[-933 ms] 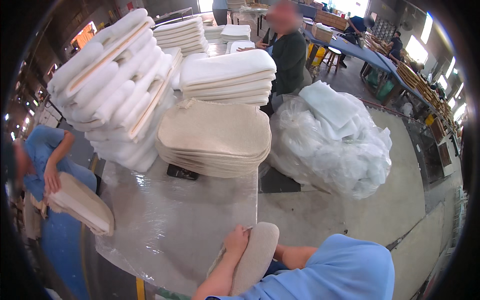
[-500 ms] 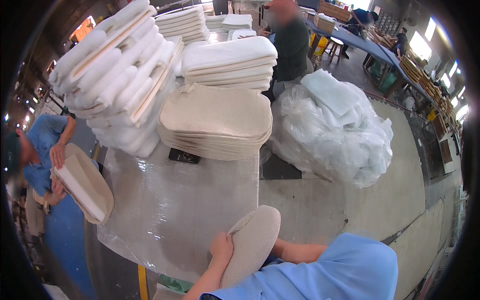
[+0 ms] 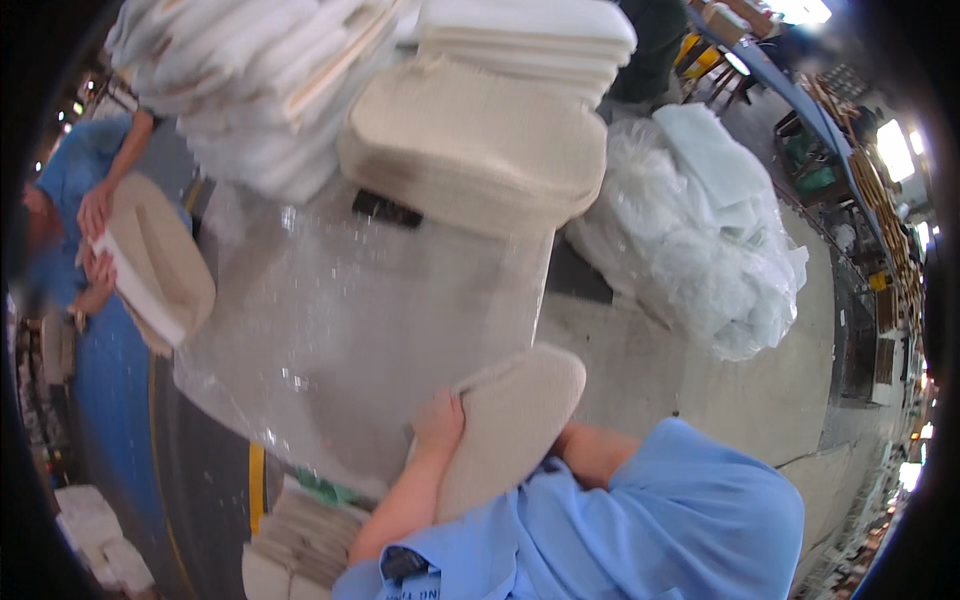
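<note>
A beige, rounded fabric cushion (image 3: 515, 425) is tilted against my body at the table's front right corner. My left hand (image 3: 438, 420) is closed on its left edge, beside a seam or opening. My right forearm (image 3: 597, 450) passes behind the cushion, which hides my right hand and its fingers. On the plastic-covered table (image 3: 350, 320), a stack of similar beige pieces (image 3: 470, 150) stands farther back, with a dark phone-like object (image 3: 387, 209) at its front left.
White padding (image 3: 250, 80) is piled high at the back left, with more folded white padding (image 3: 525, 35) behind the beige stack. A clear bag of white material (image 3: 700, 240) sits on the right. At left, a co-worker (image 3: 100, 180) handles a beige cover (image 3: 170, 250) with white padding. Stacked pieces (image 3: 300, 545) lie below the table's front edge.
The view has tipped downward, so the table and stacks appear higher and the pieces below the front edge show more. My left hand keeps its hold on the cushion.
</note>
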Available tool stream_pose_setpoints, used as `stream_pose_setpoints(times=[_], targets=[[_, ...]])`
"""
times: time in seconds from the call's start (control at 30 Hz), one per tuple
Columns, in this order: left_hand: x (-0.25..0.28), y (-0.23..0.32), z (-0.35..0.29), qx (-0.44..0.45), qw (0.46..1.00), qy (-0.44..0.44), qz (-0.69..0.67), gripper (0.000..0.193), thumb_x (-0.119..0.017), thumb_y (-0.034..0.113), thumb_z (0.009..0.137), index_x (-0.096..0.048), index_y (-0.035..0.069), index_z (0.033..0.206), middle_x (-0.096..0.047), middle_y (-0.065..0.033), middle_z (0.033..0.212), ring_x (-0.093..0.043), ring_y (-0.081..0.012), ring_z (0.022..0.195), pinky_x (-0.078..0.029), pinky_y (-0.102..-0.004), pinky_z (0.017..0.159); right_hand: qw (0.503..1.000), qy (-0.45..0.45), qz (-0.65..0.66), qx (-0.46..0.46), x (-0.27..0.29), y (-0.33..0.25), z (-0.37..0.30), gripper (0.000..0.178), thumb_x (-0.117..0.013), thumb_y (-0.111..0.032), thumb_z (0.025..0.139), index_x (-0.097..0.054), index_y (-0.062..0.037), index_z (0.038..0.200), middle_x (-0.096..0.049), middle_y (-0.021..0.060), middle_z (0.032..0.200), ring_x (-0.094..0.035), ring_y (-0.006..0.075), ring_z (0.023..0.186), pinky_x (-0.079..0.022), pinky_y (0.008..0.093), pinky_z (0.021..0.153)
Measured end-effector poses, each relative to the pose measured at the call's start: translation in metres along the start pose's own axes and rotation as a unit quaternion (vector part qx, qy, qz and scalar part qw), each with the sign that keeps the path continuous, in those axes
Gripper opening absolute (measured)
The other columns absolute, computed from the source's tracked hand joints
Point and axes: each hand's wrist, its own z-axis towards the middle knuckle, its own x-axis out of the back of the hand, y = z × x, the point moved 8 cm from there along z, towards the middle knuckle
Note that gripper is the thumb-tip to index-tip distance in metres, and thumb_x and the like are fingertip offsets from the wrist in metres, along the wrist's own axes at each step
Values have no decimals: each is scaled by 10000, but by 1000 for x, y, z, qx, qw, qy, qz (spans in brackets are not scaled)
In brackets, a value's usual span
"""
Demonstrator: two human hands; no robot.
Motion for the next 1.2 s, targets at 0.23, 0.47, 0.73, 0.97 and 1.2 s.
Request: stream_pose_setpoints(times=[0.23, 0.47, 0.73, 0.97, 1.2], targets=[[43, -12, -15, -2, 980, -166, -105, 455, -588, 496, 971, -688, 84, 1136, -731, -186, 1031, -683, -415, 998, -531, -506, 849, 928, 90, -326, 154, 42, -154, 17, 389, -641, -337, 1020, -692, -25, 1246, -727, 15, 1087, -638, 145, 876, -521, 350, 719], [32, -72, -60, 99, 986, -93, -97, 438, -561, 466, 1002, -675, 94, 1203, -719, -214, 1071, -674, -429, 1026, -522, -520, 889, 477, -227, -817, 232, -161, -198, -70, 450, -677, -387, 962, -667, -112, 1318, -709, 128, 1190, -643, 318, 1173, -527, 439, 953], [38, -66, -68, 128, 986, 7, -103, 307, -530, 333, 1030, -634, 60, 1125, -720, -232, 1001, -680, -444, 975, -519, -554, 818, 409, -171, -838, 319, -172, -146, -55, 290, -589, -172, 930, -657, -129, 1209, -722, 179, 1068, -669, 388, 1087, -531, 522, 897], [25, -72, -62, 100, 991, 64, -67, 233, -531, 258, 1000, -592, 37, 1046, -717, -241, 902, -693, -450, 843, -520, -566, 752, 448, -155, -794, 381, -167, -144, -38, 202, -553, -165, 942, -625, -107, 1122, -720, 192, 986, -688, 418, 966, -532, 550, 798], [60, -70, -64, 102, 986, 34, -129, 292, -611, 295, 978, -620, 50, 1136, -715, -225, 996, -686, -411, 939, -537, -503, 805, 478, -207, -767, 374, -186, -169, -45, 329, -623, -266, 959, -637, -101, 1243, -715, 197, 1101, -679, 404, 1047, -528, 486, 898]])
